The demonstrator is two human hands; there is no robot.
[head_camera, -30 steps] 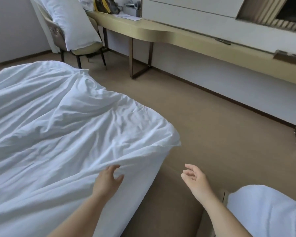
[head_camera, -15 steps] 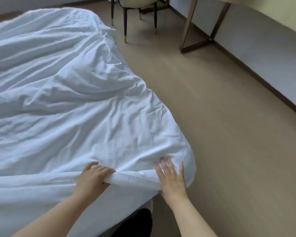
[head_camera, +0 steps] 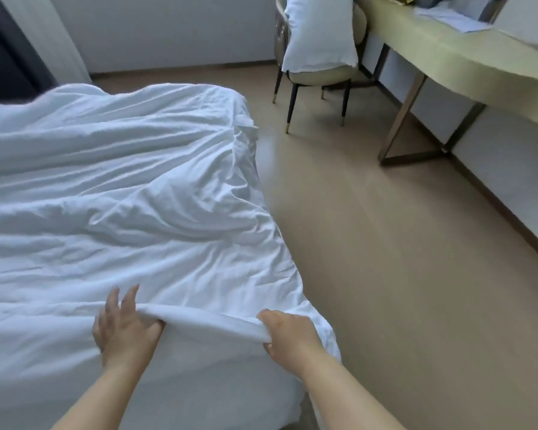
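At the near edge of the bed [head_camera: 199,383], a raised fold of the rumpled white duvet [head_camera: 137,197] is held by both hands. The fold is pinched by the left hand [head_camera: 125,332], two of its fingers laid out on the cloth. It is clasped by the curled fingers of the right hand [head_camera: 288,336], close to the bed's near right corner. The duvet is spread across the bed. Beyond the bed's far right corner, a chair [head_camera: 323,77] bearing a pillow [head_camera: 320,35] is set against a desk [head_camera: 448,54].

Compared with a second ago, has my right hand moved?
Yes. The right hand came left from over the floor onto the duvet edge near its corner, and grips it.
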